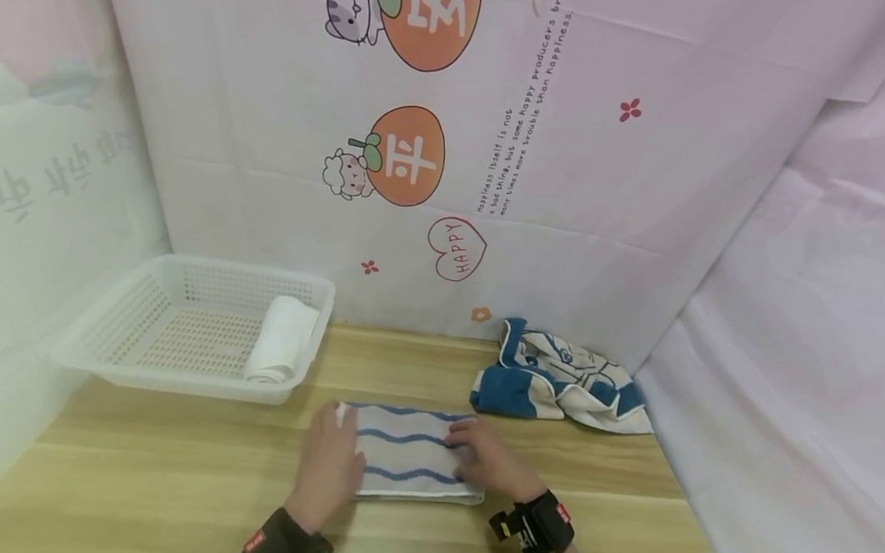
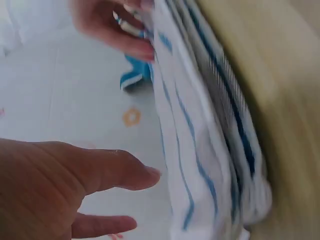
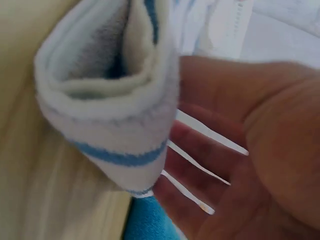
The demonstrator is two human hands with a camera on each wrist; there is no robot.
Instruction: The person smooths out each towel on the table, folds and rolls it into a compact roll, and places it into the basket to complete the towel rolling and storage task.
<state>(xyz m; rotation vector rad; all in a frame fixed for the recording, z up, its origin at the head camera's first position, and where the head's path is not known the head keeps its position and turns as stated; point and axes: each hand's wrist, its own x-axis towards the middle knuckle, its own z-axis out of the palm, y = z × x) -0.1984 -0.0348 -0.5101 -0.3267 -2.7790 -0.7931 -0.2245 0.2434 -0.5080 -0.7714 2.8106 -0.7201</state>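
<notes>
A folded white towel (image 1: 406,447) with wavy blue stripes lies flat on the wooden table, between both hands. At its left edge is my left hand (image 1: 326,468); the left wrist view shows its thumb (image 2: 120,170) extended and apart from the cloth. My right hand (image 1: 491,464) rests on the towel's right end. Seen from the right wrist, its fingers (image 3: 192,175) are extended and lie against the upper face. The folded layers (image 3: 112,97) show at that end, with a gap between them.
A white plastic basket (image 1: 193,391) stands at the back left, holding a rolled white towel (image 1: 284,339) at its right side. Against the back sheet, to the right, lies a crumpled blue and white towel (image 1: 519,389). Printed white sheets (image 1: 289,218) close off the table's back and sides.
</notes>
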